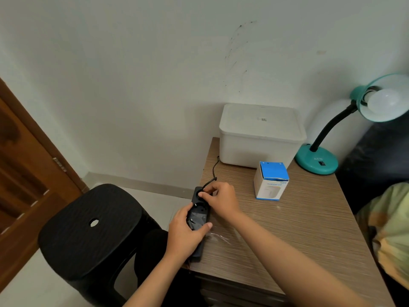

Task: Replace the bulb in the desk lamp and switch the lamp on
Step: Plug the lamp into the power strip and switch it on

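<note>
A teal desk lamp (316,161) stands at the table's back right, its black neck curving up to a teal shade with a white bulb (386,101) screwed in and unlit. A black power strip (199,214) lies along the table's left edge. My left hand (184,233) grips the strip's near part. My right hand (219,199) pinches a black plug (202,192) at the strip's far socket, its black cord (213,168) running back behind the white box. A blue and white bulb carton (271,181) stands mid-table.
A lidded white storage box (261,134) sits at the back against the wall. A black plastic stool (88,227) stands left of the wooden table (298,235). A brown door (24,173) is at far left, and another person's patterned sleeve (389,229) at right.
</note>
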A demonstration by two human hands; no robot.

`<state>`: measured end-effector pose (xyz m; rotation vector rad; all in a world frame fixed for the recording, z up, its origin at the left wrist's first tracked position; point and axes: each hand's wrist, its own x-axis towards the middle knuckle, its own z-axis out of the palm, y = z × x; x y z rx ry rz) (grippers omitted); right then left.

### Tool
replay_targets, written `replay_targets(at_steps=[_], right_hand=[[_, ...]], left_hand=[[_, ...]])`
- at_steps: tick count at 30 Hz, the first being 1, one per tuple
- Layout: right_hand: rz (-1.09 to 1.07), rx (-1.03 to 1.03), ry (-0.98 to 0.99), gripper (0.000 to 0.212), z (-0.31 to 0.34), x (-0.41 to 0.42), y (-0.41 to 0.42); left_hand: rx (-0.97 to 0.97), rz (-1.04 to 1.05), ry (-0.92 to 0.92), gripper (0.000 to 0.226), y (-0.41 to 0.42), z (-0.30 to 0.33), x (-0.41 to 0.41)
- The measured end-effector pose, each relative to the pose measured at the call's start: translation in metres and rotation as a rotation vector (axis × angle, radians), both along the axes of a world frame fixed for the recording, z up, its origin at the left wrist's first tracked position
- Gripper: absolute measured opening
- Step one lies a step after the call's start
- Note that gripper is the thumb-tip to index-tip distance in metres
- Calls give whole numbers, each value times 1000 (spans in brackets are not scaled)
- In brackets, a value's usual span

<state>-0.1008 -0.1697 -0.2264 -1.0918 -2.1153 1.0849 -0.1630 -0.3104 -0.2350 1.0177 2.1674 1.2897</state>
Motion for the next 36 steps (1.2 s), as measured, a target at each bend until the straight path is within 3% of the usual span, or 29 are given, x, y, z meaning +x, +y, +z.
replay_targets(at_steps=[8, 12, 15, 20, 29, 36], right_hand=[[61, -162, 95, 17, -3, 27, -9], [32, -129, 146, 13, -2, 48, -18], [-51, -84, 187, 9, -8, 73, -20], [-258, 31, 171, 11, -30, 138, -7], [-535, 150, -30, 10, -30, 259, 71], [-576, 222, -35, 22, -25, 282, 157]], left_hand=[[-122, -50, 50, 79, 0, 4, 0], [-246, -51, 248, 84, 5, 11, 10], [-140, -6, 414, 74, 4, 16, 37], [47, -193, 389, 50, 20, 5, 91], [81, -581, 315, 44, 125, -18, 181], [-34, -666, 426, 47, 234, -24, 205]])
